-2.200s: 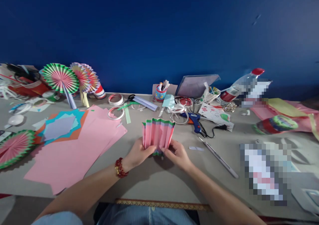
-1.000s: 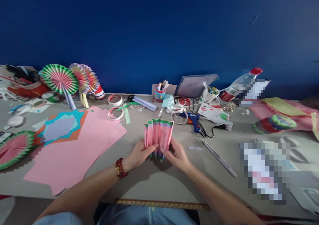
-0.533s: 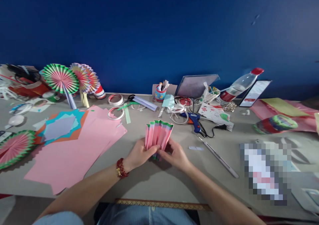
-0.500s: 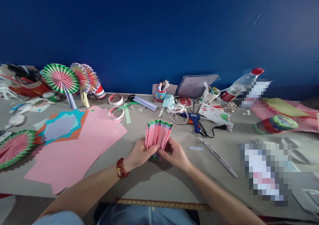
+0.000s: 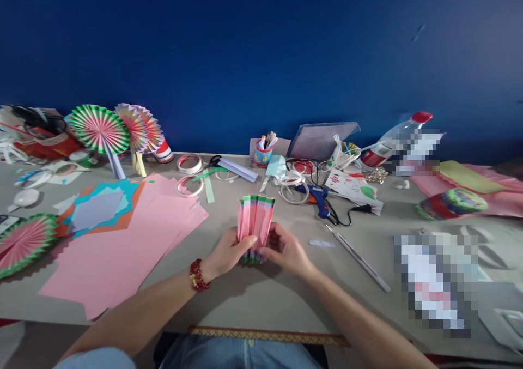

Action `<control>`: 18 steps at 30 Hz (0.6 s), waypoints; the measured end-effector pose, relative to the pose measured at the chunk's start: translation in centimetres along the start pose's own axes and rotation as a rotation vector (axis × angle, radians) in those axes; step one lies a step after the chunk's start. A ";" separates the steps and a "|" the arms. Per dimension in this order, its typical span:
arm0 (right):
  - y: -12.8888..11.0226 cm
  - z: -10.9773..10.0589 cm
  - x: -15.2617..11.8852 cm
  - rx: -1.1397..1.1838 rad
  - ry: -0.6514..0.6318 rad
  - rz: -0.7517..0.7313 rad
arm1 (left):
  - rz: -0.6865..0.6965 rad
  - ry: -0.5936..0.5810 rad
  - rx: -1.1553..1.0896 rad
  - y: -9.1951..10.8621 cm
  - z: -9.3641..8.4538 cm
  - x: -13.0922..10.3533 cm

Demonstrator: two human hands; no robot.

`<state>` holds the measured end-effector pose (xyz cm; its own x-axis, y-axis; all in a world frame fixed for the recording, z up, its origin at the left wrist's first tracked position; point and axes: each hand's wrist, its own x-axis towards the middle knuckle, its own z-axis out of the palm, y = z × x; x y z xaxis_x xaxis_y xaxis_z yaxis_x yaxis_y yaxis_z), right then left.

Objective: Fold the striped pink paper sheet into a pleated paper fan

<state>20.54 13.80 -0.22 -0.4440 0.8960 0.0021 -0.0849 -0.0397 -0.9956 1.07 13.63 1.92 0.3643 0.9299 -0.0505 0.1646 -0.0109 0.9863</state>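
A pleated paper strip [image 5: 255,219], pink with green ends, stands upright between my hands over the middle of the table. My left hand [image 5: 231,252] is closed on its left side, with the thumb across the front folds. On the other side my right hand [image 5: 286,249] pinches the lower right edge, its fingers curled behind. The fingertips behind the paper are hidden. Past the right hand lie a craft knife [image 5: 359,257] and small pale strips [image 5: 321,243].
Pink paper sheets [image 5: 110,260] spread at left. Finished round paper fans [image 5: 100,129] stand at the back left. Tape rolls [image 5: 190,185], a pen cup [image 5: 263,153] and a blue glue gun [image 5: 321,200] line the back. A plastic bottle [image 5: 394,140] leans at right.
The pleated paper has narrowed, its upper right edge drawn in to the left. My right fingers have shifted slightly along its side; both hands keep hold.
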 end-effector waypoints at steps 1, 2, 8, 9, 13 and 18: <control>0.0 0.0 0.0 0.012 0.004 0.004 | -0.006 0.001 0.006 0.0 0.0 0.0; 0.0 0.0 0.1 0.023 0.007 0.010 | -0.013 -0.004 0.018 -0.1 -0.1 0.1; 0.2 0.1 0.1 0.047 0.019 0.014 | -0.024 -0.045 0.169 0.5 -0.8 0.3; 0.2 0.0 0.1 0.049 0.024 0.014 | -0.014 -0.070 0.191 0.7 -1.0 0.3; 0.2 -0.2 0.2 0.063 0.026 0.019 | 0.003 -0.142 0.221 1.2 -1.3 0.4; -0.3 -0.1 0.1 0.084 0.008 0.015 | -0.046 -0.098 0.223 1.1 -1.4 0.4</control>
<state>20.60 13.99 0.07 -0.4383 0.8987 -0.0134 -0.1530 -0.0893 -0.9842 0.11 14.53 3.24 0.4367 0.8915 -0.1204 0.3778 -0.0603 0.9239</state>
